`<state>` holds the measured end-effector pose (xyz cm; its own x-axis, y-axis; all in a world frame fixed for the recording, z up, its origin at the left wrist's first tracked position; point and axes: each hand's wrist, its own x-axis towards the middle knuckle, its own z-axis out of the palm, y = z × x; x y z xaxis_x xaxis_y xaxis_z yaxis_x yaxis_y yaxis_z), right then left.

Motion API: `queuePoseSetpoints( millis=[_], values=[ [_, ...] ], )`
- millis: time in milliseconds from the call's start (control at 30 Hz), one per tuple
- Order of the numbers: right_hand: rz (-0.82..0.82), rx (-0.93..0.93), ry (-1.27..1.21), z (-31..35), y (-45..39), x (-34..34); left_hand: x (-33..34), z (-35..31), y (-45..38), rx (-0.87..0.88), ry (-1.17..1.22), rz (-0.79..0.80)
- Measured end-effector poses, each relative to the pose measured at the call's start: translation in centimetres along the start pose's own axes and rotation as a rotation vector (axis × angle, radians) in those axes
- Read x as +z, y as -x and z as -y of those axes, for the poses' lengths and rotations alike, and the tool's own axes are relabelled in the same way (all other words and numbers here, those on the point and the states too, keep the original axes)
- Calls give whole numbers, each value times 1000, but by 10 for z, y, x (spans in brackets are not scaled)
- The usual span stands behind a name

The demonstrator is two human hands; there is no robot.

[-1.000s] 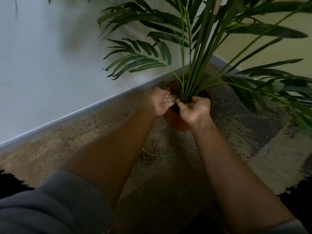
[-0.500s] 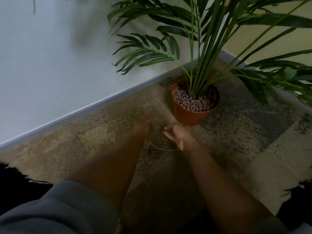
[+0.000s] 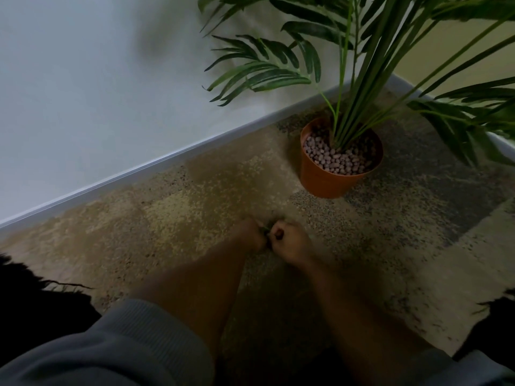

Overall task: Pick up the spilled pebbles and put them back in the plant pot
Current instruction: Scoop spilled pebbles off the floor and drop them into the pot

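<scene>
No writing, brand or label can be read anywhere in the view. At the left, a pale white wall (image 3: 83,93) runs down to a light grey skirting board (image 3: 167,162), and a grey ribbed sleeve (image 3: 119,352) covers the person's left upper arm in the near corner. Two bare forearms reach forward over the mottled tan and grey carpet (image 3: 195,213). The left hand (image 3: 252,236) is curled shut, knuckles up, and pressed against the right hand (image 3: 289,242), which is also curled closed; both rest low on the carpet, well short of the pot. A sliver of something green shows in the gap between them, but motion blur hides what either hand grips, so I cannot tell whether spilled pebbles are inside. Half a second earlier the two hands were apart with fingers looser, on either side of a small cluster of pebbles and a fallen green leaf on the carpet; that cluster is now covered by the hands. Further right stands one round orange plastic plant pot (image 3: 320,176), upright, just beside the skirting board. Its top is filled with many pinkish-grey clay pebbles (image 3: 334,158), too many to count. One green palm plant with long thin fronds (image 3: 354,87) rises from the pot's middle.
</scene>
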<state>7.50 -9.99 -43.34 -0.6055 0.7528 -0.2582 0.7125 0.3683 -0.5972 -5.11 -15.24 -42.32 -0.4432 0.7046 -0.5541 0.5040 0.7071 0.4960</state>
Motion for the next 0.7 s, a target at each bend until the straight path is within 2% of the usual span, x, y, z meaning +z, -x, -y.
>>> queuePoseSetpoints(
  millis=[167,367,700],
  values=[
    [66,8,162,-6,4,5,4,3,-1,53,-31,37],
    [108,-89,238,-6,12,11,4,6,-3,77,-7,18],
    [35,-128,248,1,16,22,1,16,1,163,-120,47]
  ],
)
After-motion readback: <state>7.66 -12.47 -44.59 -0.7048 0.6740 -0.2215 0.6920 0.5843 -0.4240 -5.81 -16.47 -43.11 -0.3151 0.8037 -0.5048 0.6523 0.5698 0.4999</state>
